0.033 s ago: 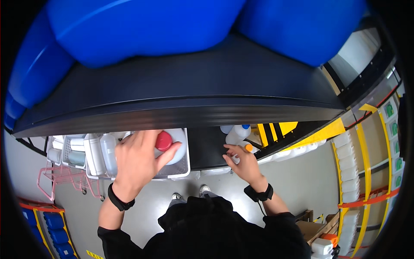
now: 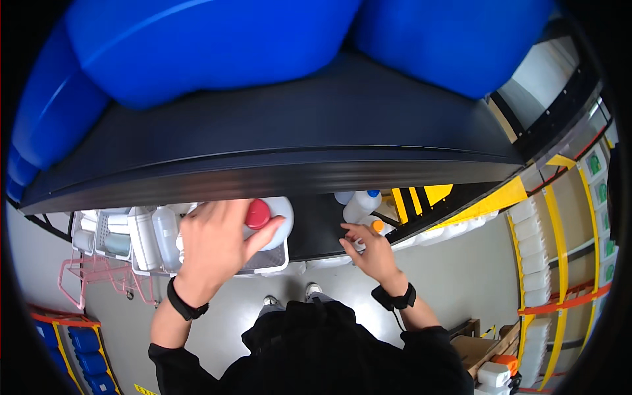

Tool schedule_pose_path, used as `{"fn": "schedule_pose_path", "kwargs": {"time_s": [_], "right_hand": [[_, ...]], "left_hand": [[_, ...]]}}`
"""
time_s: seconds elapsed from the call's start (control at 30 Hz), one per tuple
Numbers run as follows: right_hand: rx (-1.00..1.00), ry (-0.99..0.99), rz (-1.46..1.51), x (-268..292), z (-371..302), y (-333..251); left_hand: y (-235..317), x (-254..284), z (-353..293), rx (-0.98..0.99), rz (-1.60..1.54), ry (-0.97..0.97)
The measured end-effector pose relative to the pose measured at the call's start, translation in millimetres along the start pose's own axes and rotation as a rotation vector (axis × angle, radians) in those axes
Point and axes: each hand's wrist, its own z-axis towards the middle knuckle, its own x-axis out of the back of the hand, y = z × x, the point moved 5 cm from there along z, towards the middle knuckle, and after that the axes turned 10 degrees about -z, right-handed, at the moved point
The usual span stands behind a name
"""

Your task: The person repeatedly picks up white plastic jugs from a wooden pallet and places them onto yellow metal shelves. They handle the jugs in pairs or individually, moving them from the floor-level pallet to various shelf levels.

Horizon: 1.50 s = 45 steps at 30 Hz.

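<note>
My left hand [image 2: 214, 240] reaches over a white basket [image 2: 273, 268], its fingers and thumb curved round the top of a pale bottle with a red cap [image 2: 257, 214]. The bottle's rounded white shoulder overlaps the basket's right rim; its lower part is hidden. My right hand [image 2: 374, 253] hovers at the front of the black lower shelf [image 2: 316, 227], thumb and fingers apart. Right beside it is an orange-capped bottle [image 2: 377, 227], mostly covered by the hand. A white bottle with a blue cap [image 2: 359, 207] stands just beyond.
Above juts a black upper shelf [image 2: 296, 125] bearing large blue containers [image 2: 217, 46]; its edge overhangs the lower shelf. Clear bottles [image 2: 165, 230] fill the basket's left side, and a smaller basket [image 2: 113, 240] sits farther left. Yellow-black striped pieces [image 2: 421, 201] lie at right. A pink cart [image 2: 99, 276] stands below left.
The red-capped bottle and my left hand have moved slightly right, and the bottle now covers part of the basket's right rim. My right hand has barely shifted.
</note>
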Motion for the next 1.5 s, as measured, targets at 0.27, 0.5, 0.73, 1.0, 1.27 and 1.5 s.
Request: {"fn": "schedule_pose_path", "kwargs": {"time_s": [0.27,0.5,0.73,1.0,1.27,1.5], "right_hand": [[-0.129,0.093,0.117,12,-58,38],[-0.275,0.165,0.091,36,-104,69],[-0.361,0.202,0.088,42,-130,90],[-0.254,0.121,0.108,16,-110,74],[0.056,-0.049,0.104,-36,6,-21],[0.189,-0.165,-0.252,-147,133,-96]], "left_hand": [[0,-145,34,-0.045,-0.102,-0.265],[-44,-295,15,-0.376,0.103,-0.105],[-100,-387,16,-0.159,-0.025,-0.283],[-93,-373,-4,-0.318,0.249,-0.089],[-127,-191,-44,0.081,0.085,-0.178],[-190,-147,-137,0.372,0.176,-0.415]]}}
